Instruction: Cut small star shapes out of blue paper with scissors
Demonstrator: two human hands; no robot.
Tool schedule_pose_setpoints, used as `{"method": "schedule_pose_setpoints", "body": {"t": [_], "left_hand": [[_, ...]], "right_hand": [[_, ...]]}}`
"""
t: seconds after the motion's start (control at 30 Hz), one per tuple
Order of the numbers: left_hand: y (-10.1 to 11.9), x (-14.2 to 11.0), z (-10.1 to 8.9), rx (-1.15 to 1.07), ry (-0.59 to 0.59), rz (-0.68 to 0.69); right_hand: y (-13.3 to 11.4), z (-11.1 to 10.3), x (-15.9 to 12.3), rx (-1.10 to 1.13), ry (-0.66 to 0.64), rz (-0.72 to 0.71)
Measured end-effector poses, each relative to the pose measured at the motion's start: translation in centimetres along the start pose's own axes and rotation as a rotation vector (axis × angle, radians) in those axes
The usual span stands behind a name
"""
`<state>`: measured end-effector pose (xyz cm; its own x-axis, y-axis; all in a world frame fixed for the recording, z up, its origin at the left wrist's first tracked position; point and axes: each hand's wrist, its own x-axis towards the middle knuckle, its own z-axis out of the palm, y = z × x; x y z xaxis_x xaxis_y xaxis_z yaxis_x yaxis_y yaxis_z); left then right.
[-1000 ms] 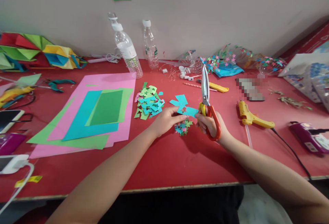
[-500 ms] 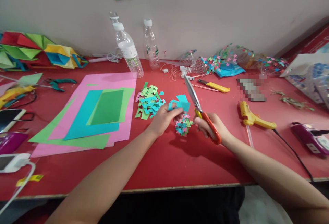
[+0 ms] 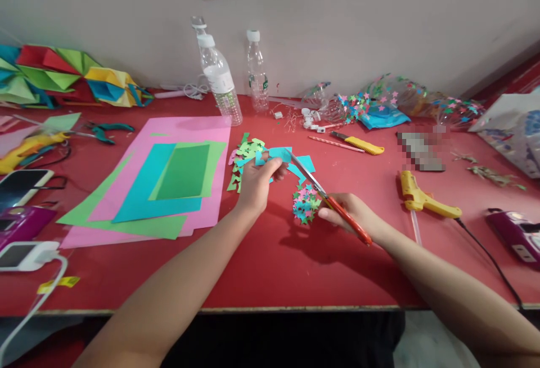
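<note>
My left hand (image 3: 255,187) is closed, pinching a blue piece of paper (image 3: 279,155) between thumb and fingers, over the edge of a heap of green, blue and pink paper scraps (image 3: 236,181). In my right hand (image 3: 352,213) is a pair of scissors (image 3: 310,176) with orange-red handles. Its blades point up and left, with the tips at the blue piece; whether they touch it I cannot tell. Another blue paper piece (image 3: 307,163) shows just behind the blades. Below the blades lies a small pile of pink, green and blue paper stars (image 3: 304,206).
Coloured paper sheets (image 3: 181,174) lie to the left. Plastic bottles (image 3: 221,78) stand by the wall. A yellow utility knife (image 3: 365,144) and a striped stick (image 3: 335,143) lie behind the scissors. At the right are a yellow glue gun (image 3: 426,199) and its cord.
My left hand has moved left with a blue piece, toward the scraps. The scissor tips have dropped toward the paper and come left. The view has shifted slightly.
</note>
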<state>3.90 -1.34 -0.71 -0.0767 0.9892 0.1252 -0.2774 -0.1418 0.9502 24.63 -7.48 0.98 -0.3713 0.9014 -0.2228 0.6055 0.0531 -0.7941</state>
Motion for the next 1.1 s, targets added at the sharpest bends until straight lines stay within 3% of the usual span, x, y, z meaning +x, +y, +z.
{"method": "schedule_pose_setpoints", "body": {"t": [0.57, 1.1], "left_hand": [[-0.07, 0.18, -0.55, 0.098, -0.042, 0.057], [0.12, 0.1, -0.4, 0.076, -0.051, 0.053]], "right_hand": [[-0.48, 0.22, -0.25, 0.244, -0.058, 0.17], [-0.75, 0.08, -0.32, 0.188, -0.03, 0.217]]}}
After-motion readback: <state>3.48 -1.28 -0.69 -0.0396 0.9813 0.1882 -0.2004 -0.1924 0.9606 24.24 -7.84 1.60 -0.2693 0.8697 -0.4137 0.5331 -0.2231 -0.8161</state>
